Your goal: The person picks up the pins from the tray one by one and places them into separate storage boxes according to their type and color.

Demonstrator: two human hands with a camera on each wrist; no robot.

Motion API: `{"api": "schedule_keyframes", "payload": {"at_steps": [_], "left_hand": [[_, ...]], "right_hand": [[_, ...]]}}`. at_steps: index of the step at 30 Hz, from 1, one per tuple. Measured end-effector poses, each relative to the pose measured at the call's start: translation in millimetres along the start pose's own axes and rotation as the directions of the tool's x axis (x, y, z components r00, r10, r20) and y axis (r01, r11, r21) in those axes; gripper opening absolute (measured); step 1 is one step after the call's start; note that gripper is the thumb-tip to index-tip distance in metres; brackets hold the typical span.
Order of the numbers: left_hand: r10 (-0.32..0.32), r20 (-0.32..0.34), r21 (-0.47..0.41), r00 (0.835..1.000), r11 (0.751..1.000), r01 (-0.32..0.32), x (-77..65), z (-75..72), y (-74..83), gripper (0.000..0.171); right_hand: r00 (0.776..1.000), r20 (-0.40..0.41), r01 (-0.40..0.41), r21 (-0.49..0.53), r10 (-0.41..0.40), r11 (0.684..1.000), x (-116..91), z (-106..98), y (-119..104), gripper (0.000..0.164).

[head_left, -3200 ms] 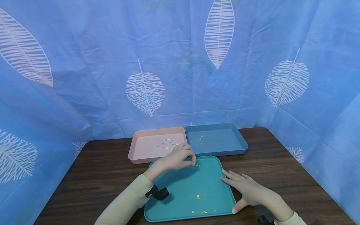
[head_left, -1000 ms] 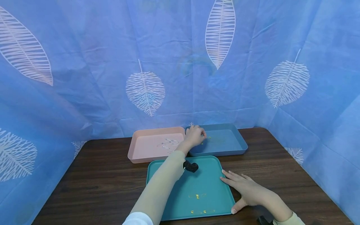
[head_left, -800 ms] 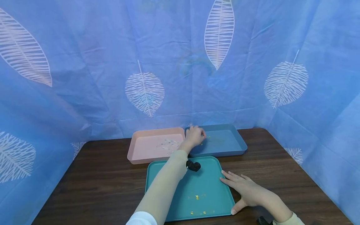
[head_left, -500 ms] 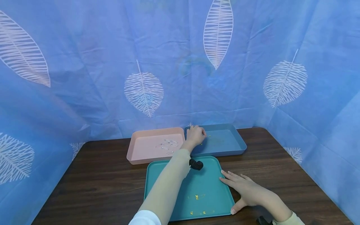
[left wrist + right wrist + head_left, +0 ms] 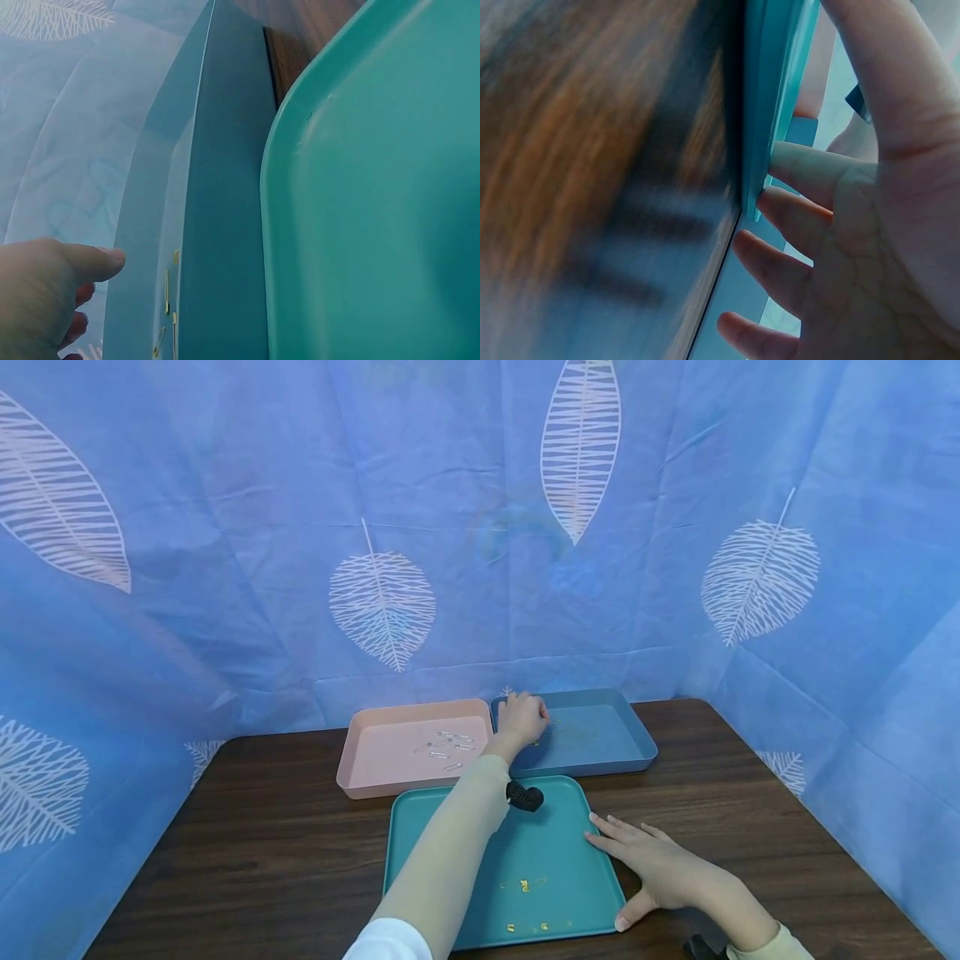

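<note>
My left hand [image 5: 522,717] hovers over the left part of the blue tray [image 5: 607,747], its fingers loosely bent. In the left wrist view nothing shows between the thumb and fingers of that hand [image 5: 45,289], while several gold safety pins [image 5: 166,292] lie in the tray beyond its near wall. My right hand [image 5: 660,864] is spread, with fingertips and thumb against the right edge of the teal tray [image 5: 555,835]. Toward the front of the teal tray lie several gold safety pins [image 5: 524,886]. My left forearm covers this tray's left part.
A pink tray [image 5: 382,760] with several silver safety pins [image 5: 442,753] stands left of the blue one. All three trays sit close together on the dark wooden table [image 5: 247,852]. Behind hangs a blue leaf-print cloth [image 5: 480,610].
From the teal tray's far edge, my left hand has moved forward to the blue tray with a gold safety pin; the pin no longer shows in its fingers. My right hand has stayed put.
</note>
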State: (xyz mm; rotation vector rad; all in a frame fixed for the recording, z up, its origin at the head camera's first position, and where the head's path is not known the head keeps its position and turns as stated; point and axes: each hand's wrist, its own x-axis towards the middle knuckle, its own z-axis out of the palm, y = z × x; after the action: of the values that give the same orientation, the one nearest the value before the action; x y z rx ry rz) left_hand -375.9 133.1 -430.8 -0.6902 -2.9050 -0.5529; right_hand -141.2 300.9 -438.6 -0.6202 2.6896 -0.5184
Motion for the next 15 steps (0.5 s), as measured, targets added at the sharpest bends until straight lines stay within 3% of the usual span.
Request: {"api": "schedule_keyframes", "payload": {"at_steps": [15], "left_hand": [[0.058, -0.027, -0.034, 0.998, 0.998, -0.059, -3.2, -10.7, -5.8, 0.01]], "right_hand": [[1.0, -0.006, 0.018, 0.016, -0.018, 1.0, -0.5, -1.2, 0.1, 0.11]]}}
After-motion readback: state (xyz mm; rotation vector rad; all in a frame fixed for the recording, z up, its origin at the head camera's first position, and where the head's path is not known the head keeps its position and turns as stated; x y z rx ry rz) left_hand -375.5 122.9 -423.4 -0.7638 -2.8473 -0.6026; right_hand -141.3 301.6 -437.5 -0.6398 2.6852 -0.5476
